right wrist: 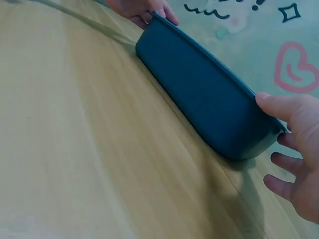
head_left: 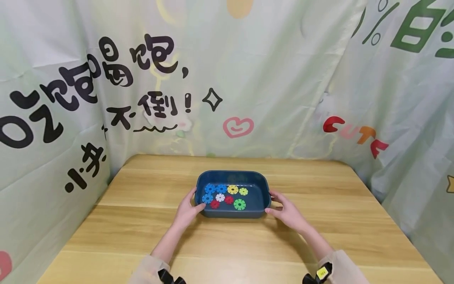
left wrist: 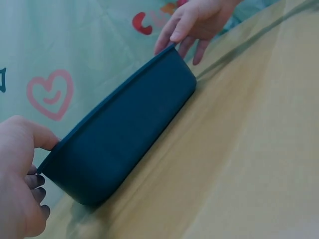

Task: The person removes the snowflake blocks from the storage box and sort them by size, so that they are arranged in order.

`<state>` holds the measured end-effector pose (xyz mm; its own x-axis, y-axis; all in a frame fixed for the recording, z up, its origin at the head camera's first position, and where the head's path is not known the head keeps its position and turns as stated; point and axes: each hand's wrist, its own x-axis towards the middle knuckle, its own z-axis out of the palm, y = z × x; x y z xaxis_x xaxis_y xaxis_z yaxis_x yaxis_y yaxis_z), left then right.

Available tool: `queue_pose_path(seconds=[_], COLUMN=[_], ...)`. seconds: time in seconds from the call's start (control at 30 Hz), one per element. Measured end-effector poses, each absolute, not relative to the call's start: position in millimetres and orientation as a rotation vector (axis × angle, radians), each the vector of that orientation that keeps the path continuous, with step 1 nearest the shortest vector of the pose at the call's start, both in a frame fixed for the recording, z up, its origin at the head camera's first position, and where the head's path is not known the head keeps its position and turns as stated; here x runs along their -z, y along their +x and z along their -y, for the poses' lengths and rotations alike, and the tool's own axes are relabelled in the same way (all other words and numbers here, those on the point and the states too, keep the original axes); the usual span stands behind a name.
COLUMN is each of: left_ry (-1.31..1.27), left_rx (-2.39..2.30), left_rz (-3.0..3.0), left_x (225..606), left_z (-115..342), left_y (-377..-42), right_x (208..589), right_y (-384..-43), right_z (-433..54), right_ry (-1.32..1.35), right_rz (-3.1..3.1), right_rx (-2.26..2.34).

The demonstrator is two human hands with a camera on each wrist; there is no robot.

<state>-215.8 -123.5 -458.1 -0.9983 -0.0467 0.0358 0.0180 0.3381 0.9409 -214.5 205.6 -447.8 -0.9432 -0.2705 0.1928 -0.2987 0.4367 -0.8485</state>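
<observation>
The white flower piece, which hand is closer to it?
Left. The white flower piece lies left of middle in the blue tray; the left hand grips that end, the right hand grips the opposite end, farther away.

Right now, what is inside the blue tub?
Nine notched discs lie in the tub: three blue, two red, one white, one green, one yellow and one yellow-green. Anything directly beneath them is covered, and the near wall hides its own inner face.

Pale wood-grain surface [head_left: 234,246] under a blue tub [head_left: 232,214]
The tub is toward twelve o'clock from the middle, long sides running nine to three; whether its base touches the surface is unclear.
</observation>
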Motion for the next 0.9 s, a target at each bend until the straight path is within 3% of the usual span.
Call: queue_pose_path(seconds=[0.9], left_ry=[-0.036], left_rx=[1.500], left_rz=[2.730], left_x=[449.7], left_z=[168.2], left_y=[-136.5], right_x=[445.3], right_y=[-159.9], right_z=[-188.2], right_ry=[0.745], right_rz=[2.729], right_rx=[-1.253])
